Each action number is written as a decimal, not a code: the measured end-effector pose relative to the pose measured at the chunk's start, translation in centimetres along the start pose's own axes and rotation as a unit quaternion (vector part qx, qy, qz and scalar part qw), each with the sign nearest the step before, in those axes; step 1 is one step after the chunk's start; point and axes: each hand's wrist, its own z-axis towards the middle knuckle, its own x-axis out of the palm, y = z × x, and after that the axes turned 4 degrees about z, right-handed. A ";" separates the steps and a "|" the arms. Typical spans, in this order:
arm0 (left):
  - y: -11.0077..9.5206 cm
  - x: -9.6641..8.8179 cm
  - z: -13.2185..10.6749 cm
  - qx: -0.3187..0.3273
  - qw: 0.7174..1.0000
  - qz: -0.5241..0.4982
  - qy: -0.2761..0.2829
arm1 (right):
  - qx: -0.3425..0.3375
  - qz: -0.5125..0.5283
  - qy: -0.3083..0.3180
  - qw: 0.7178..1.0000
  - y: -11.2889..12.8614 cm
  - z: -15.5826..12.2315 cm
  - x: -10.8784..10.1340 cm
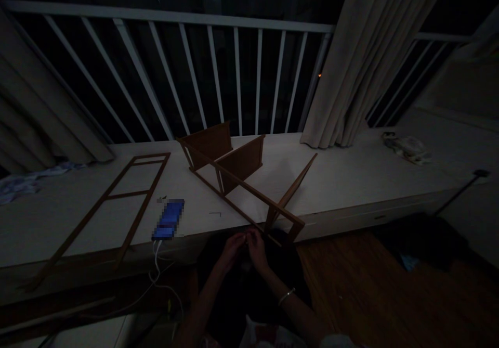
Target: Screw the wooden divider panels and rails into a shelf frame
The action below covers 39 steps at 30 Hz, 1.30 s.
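a brown wooden frame with three panels point(241, 185) lies on the pale window ledge point(343, 179), its panels rising at a slant and its near end at the ledge's front edge, just beside the right hand point(255, 244); whether they touch i cannot tell. the left hand point(233, 247) meets the right one in front of that edge, fingertips drawn close together. the grip of both looks narrow, but in this dim light i cannot tell whether it holds anything. a small l-shaped key point(216, 213) lies on the ledge left of the panelled frame. farther left is a blue-lit device point(168, 220), blurred, with a white cable point(156, 265) hanging from it. beyond it a flat, ladder-like wooden frame point(147, 192) reaches past the front edge. behind stands a white railing point(236, 77) beside a beige curtain point(358, 62).
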 end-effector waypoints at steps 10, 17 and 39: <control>3.8 0.1 1.1 -0.057 0.998 0.034 0.019 | -0.054 -0.058 -0.011 0.997 -1.0 -3.9 -2.8; 5.5 0.3 1.2 -0.100 0.995 -0.001 -0.006 | -0.005 -0.070 -0.055 0.996 -1.9 -4.2 -3.3; 7.0 6.1 1.9 -0.080 0.996 -0.014 -0.041 | 0.002 -0.240 -0.126 0.963 -2.9 -3.3 -6.6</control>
